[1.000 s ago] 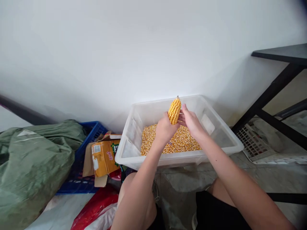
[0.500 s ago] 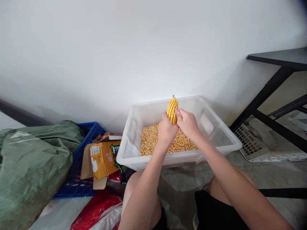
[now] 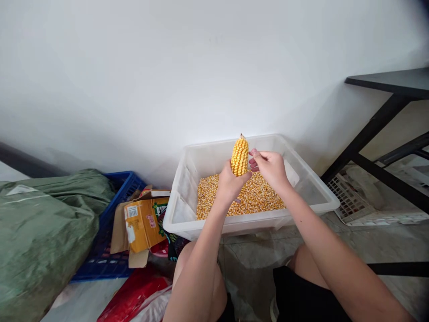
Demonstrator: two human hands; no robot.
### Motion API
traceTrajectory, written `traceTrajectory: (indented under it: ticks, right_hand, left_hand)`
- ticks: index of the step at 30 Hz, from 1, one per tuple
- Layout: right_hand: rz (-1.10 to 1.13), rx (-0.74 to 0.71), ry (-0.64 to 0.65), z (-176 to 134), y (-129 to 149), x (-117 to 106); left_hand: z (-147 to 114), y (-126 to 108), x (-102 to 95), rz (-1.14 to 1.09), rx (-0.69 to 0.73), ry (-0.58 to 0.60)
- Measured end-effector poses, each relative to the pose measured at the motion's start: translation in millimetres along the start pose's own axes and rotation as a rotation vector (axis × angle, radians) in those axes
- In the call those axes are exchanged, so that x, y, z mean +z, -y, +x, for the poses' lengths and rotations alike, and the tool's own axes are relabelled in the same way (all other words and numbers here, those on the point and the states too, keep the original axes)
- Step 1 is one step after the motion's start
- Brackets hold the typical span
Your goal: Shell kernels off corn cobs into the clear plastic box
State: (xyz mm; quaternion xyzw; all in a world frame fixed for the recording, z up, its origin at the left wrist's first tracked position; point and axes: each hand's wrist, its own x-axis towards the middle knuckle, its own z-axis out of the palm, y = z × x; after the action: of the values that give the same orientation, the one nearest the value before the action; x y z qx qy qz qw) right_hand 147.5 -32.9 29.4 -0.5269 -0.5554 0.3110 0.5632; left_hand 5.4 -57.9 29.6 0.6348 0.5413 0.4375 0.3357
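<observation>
My left hand [image 3: 230,183] is wrapped round the lower part of an ear of corn [image 3: 240,156], which stands nearly upright with its pointed tip up. Rows of yellow kernels cover the part that shows; my palm and fingers hide the bottom end. Just right of the ear is my right hand [image 3: 270,167], its fingers partly bent and apart, with nothing seen in them. Both hands are above a translucent white plastic bin [image 3: 201,227]. Loose corn kernels [image 3: 258,197] cover the bin's bottom.
Left of the bin lie a torn orange cardboard box [image 3: 142,223], a blue plastic crate [image 3: 107,259] and a large green sack [image 3: 53,232]. A red plastic bag [image 3: 134,290] is on the floor. To the right stand a black-framed table [image 3: 389,85] and a white basket [image 3: 351,201].
My right hand has come off the ear of corn and moved slightly right, its fingers loosened. My left hand keeps its hold, with its thumb now stretched out to the right.
</observation>
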Motion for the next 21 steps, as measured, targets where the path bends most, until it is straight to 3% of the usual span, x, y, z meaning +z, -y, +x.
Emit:
traceTrajectory:
  ticks: [4,10,17,19,21]
  right_hand:
    - [-0.330,-0.142,0.045,-10,10,5]
    - [-0.523,-0.234,-0.143,-15,9,11]
    - [-0.490,-0.303,-0.337,4,8,-25]
    - [-0.491,-0.373,-0.321,8,13,-34]
    - [-0.482,-0.447,-0.208,7,15,-36]
  left_hand:
    - [-3,-3,6.4,0.135,0.001,-0.089]
    - [-7,-7,11.4,0.196,0.013,-0.103]
    - [-11,-5,-8.9,0.612,0.108,-0.113]
    - [-12,-3,-16.6,0.725,0.170,-0.094]
    - [-12,0,-22.9,0.799,0.247,-0.062]
